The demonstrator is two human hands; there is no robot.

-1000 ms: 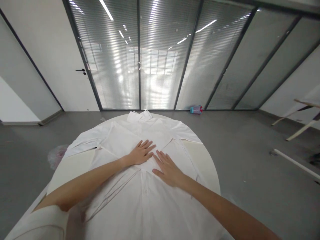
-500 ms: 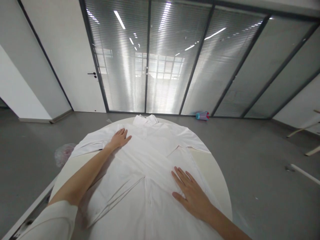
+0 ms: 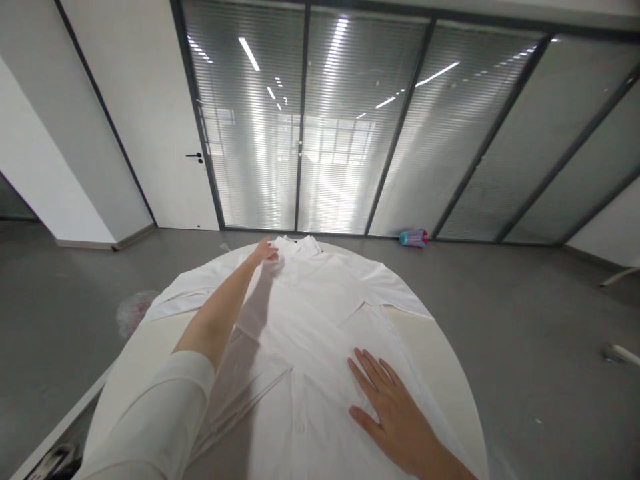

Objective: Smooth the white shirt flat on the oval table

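Note:
A white button-up shirt (image 3: 320,307) lies spread front up, its collar (image 3: 299,246) at the far edge of the round table (image 3: 170,337). Creases and a slanting fold cross its lower left part. Beside the collar's left side is my left hand (image 3: 267,251), fingers stretched out and apart, apparently not gripping the cloth. My right hand (image 3: 387,407) lies flat on the lower right of the shirt, palm down with fingers spread. Both sleeves reach outward over the tabletop.
On the grey floor to the left sits a clear plastic bag (image 3: 134,312). A blue and pink bundle (image 3: 413,238) lies by the glass partition (image 3: 335,133). A white door (image 3: 145,120) stands back left, and pale furniture legs (image 3: 623,275) show at the right.
My left hand has moved forward and right, from the shirt's left shoulder area to the collar. My right hand stays flat on the shirt. The view has shifted slightly.

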